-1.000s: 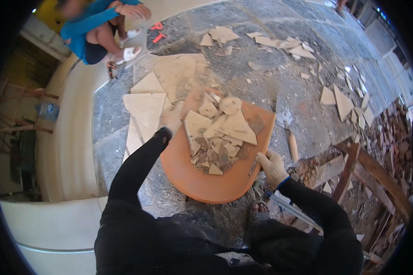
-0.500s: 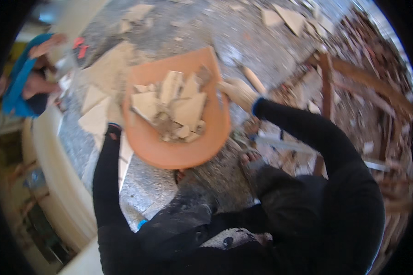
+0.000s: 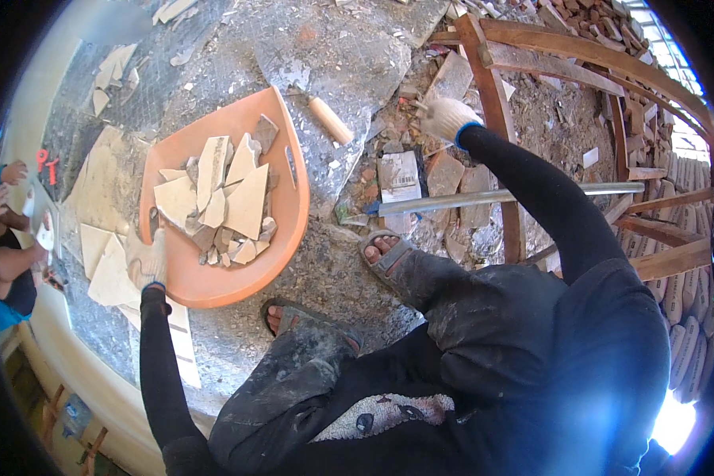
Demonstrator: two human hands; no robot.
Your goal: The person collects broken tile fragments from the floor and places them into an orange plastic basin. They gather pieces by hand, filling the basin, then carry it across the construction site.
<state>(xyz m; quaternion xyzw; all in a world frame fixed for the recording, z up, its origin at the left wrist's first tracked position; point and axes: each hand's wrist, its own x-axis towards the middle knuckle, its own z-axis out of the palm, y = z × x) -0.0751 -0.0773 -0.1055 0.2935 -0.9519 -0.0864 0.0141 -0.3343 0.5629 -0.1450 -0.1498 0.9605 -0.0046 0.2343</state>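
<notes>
An orange plastic scoop lies on the dusty floor, loaded with broken cream tile pieces and grey rubble. My left hand, in a pale knit glove, is closed over the scoop's left rim, thumb on the inner side. Away to the right, my gloved right hand hovers by a wooden frame post, above scattered debris. Its fingers look curled together; whatever they may hold is too small to make out. Between the scoop and that hand lies a tool with a round wooden handle.
A brown wooden frame stands at the right, with a metal bar beside it. Bricks and filled sacks lie beyond. Loose tiles are left of the scoop. Another person crouches at the far left, near red-handled tools.
My right hand has let go of the scoop's right edge and moved right, toward the wooden frame. My left hand remains at the scoop's left rim. The view has shifted right.
</notes>
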